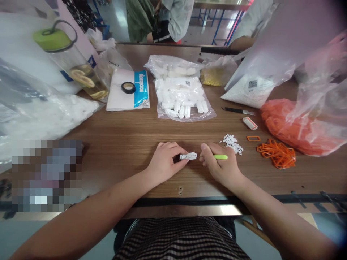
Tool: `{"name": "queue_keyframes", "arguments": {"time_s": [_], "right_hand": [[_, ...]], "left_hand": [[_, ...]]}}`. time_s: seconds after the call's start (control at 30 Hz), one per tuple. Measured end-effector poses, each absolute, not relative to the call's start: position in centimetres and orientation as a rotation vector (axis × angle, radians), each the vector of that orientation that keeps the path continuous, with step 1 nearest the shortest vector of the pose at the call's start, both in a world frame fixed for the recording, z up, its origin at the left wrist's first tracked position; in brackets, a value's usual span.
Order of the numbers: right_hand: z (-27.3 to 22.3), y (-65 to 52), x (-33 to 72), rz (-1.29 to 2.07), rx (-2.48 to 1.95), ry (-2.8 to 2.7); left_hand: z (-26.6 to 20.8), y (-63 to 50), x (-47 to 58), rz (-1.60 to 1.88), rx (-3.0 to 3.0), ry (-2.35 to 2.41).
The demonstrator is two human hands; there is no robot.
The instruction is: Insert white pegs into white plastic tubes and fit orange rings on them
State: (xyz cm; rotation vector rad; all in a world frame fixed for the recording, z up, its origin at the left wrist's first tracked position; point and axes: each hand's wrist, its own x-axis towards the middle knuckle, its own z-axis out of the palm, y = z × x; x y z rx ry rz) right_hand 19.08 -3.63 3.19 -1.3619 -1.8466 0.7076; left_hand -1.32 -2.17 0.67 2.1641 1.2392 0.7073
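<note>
Head view: clear bag (207, 115) full of white blocks (184, 111); another bag (314, 108) bulging orange (loose orange frames (278, 154) heaped beside). Left hand (163, 161) pinching white piece (189, 156) near table's front edge (189, 210); right hand (223, 167) curled round green stick (221, 157).

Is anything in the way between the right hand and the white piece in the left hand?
Nothing visible is: a small gap separates the right hand, gripping a green stick, from the white piece held by the left hand. The small white parts lie beyond the right hand, outside that gap.

"NOTEBOOK" on the blue-and-white notebook (130, 99)
</note>
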Motion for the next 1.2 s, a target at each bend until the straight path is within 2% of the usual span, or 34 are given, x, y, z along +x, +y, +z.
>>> {"name": "queue_keyframes", "arguments": {"time_s": [0.3,0.87,1.2], "right_hand": [[2.96,-3.50,19.80,0.816,-1.362,-1.572],[2.44,-2.97,19.62,0.877,-1.386,-1.575],[3.19,-3.54,19.53,0.575,-1.304,-1.966]], "left_hand": [[0.71,-2.17,-1.45,0.692,2.169,1.228],[0.80,-2.11,-1.45,0.699,2.170,1.229],[0.70,-2.17,-1.37,0.711,2.165,1.237]]}}
